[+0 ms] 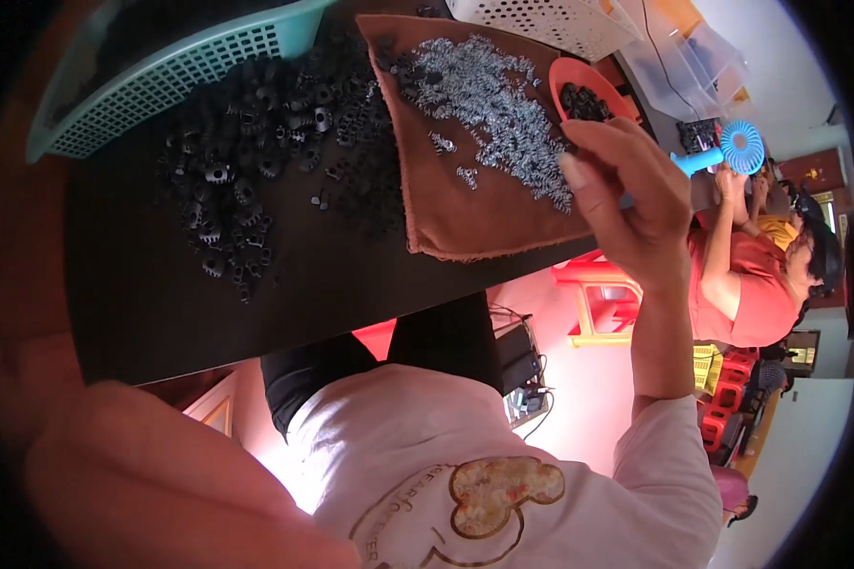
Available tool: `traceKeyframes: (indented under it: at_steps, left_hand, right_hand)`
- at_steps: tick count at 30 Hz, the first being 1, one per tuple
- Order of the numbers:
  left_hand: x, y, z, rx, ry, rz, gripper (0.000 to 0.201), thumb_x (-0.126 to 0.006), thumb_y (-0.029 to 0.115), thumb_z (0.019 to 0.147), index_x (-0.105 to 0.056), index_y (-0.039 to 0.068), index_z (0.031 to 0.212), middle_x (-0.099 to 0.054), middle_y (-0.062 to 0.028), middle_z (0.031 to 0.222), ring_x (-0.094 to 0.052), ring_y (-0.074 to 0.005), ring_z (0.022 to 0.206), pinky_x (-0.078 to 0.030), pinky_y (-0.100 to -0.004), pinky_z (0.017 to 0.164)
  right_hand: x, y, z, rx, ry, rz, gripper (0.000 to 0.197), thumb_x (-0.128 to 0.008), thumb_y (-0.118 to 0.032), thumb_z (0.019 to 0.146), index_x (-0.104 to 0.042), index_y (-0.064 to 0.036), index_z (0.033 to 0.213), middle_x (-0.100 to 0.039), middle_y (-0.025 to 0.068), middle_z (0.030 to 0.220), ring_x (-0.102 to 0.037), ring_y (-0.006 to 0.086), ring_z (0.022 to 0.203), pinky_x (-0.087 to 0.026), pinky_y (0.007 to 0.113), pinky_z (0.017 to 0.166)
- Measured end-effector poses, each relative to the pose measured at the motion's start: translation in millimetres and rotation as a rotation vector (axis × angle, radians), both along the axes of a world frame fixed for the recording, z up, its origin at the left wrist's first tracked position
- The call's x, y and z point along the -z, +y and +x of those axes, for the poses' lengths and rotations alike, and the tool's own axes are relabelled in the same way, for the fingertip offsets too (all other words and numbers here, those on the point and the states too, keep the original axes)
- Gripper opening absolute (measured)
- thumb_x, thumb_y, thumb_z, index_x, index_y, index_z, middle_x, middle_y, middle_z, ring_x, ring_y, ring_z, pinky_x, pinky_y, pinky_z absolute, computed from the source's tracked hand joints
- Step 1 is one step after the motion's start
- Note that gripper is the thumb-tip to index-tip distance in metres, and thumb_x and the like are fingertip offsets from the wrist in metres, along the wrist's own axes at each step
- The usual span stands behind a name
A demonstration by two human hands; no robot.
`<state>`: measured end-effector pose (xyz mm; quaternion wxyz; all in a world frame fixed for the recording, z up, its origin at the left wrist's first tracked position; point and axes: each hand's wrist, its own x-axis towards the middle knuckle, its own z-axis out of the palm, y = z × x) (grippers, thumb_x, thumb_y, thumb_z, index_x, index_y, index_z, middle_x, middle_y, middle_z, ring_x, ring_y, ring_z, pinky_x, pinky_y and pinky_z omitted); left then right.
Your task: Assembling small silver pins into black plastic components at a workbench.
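My right hand (636, 190) is raised over the right edge of a brown cloth, thumb and forefinger brought together in a pinch. Whatever sits between the fingertips is too small to make out. Beneath and left of it, a heap of small silvery metal springs (503, 114) lies on the brown cloth (465, 223). Just beyond the fingers stands a red bowl (557, 76) with black pieces (584, 102) inside. Large and blurred at the lower left is my left hand or forearm (152, 465); its fingers cannot be made out. Small black plastic claw clips (223, 175) are piled on the dark table.
A green plastic basket (176, 81) stands at the far left behind the clips, a white perforated basket (550, 24) at the back. Clear plastic bins (688, 71) are beyond it. To the right, a person in red (754, 294) sits by a blue handheld fan (740, 147); a red stool (598, 294) stands nearer.
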<state>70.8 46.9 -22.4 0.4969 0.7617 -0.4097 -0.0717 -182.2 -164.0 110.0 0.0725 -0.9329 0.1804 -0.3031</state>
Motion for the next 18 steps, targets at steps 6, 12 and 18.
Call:
traceKeyframes:
  at_steps: [6, 12, 18]
  left_hand:
    - [-70, 9, -18, 0.083, 0.193, -0.453, 0.029, -0.063, -0.005, 0.078, -0.063, -0.008, 0.106, -0.062, -0.0108, 0.071, -0.060, -0.0162, 0.056, -0.047, -0.0271, 0.052]
    - [-97, 7, -49, 0.598, 0.284, -0.339, 0.028, -0.064, -0.008, 0.075, -0.065, -0.008, 0.103, -0.062, -0.0103, 0.067, -0.060, -0.0165, 0.054, -0.046, -0.0274, 0.050]
    - [-63, -17, -46, 0.716, 0.217, -0.158, 0.014, -0.069, 0.001, 0.083, -0.065, -0.003, 0.097, -0.058, -0.0112, 0.066, -0.056, -0.0216, 0.051, -0.045, -0.0301, 0.051]
  right_hand:
    - [18, 12, 23, -0.114, 0.057, 0.047, 0.020, -0.065, 0.003, 0.084, -0.064, 0.0014, 0.104, -0.059, 0.0107, 0.080, -0.057, 0.0190, 0.063, -0.044, 0.027, 0.056]
    - [42, 21, 63, -0.262, 0.113, 0.166, 0.015, -0.067, -0.009, 0.080, -0.061, -0.0062, 0.094, -0.057, 0.0087, 0.082, -0.062, 0.0293, 0.069, -0.050, 0.040, 0.055]
    - [55, 26, 127, -0.447, 0.350, 0.088, 0.015, -0.064, -0.010, 0.079, -0.059, -0.0036, 0.091, -0.053, 0.0101, 0.093, -0.063, 0.0266, 0.079, -0.053, 0.038, 0.055]
